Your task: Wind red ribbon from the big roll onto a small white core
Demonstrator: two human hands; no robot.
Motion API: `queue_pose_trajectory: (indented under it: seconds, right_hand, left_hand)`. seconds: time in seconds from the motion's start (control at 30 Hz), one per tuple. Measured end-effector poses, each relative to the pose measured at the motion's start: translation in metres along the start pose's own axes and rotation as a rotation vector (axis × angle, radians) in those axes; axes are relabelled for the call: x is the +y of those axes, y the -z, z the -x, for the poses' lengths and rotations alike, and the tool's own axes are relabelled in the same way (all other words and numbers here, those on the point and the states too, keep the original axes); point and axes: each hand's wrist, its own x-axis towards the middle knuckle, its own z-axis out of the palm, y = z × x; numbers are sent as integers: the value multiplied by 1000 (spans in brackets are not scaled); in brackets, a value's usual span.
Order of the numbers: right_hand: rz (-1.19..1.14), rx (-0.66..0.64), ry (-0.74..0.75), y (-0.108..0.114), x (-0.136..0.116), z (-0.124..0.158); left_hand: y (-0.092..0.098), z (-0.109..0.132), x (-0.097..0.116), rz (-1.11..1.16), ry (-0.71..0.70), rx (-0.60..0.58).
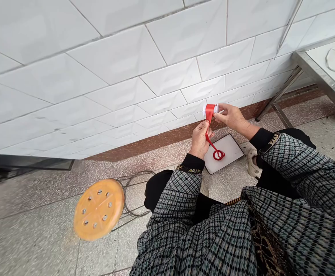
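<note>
Red ribbon [210,109] is wound on a white spool [204,110], held up in front of the tiled wall. My right hand [233,117] grips the spool by its right end, thumb and fingers closed on it. The ribbon's free length runs down from the spool through my left hand [201,137], whose thumb and fingers pinch it. Below, the ribbon's tail lies in a loose red coil [218,155] on a flat white board with a dark edge [230,153], which rests on the floor near my feet.
An orange round stool [99,209] with wire legs stands to my left. At the right is a metal-framed table [325,73] with a thin cord on it. The white tiled wall [167,82] rises close in front. A dark object [26,166] juts in at far left.
</note>
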Motion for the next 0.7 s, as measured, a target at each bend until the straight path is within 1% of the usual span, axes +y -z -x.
queue_pose_trajectory:
  seconds: [0.1,0.23,0.37,0.47,0.57,0.7]
  right_hand:
    - [-163,7,-109,2,-3,-4]
    - [-447,0,-284,0,-10,-4]
    - [-638,-31,-446,0,-18,-1]
    - [-746,-53,-519,1,-19,1]
    - [-819,-86,-571,2,-17,1]
    - [-857,-139,-612,3,-18,3]
  left_hand:
    - [0,1,1,-78,-11,13]
    - [2,2,2,-166,-64,-25]
    - [5,0,1,-228,-122,-46]
    - [8,-3,-1,-306,-146,-47]
    - [11,-8,-4,-370,-163,-19]
    - [14,-12,-6,-331,-163,38]
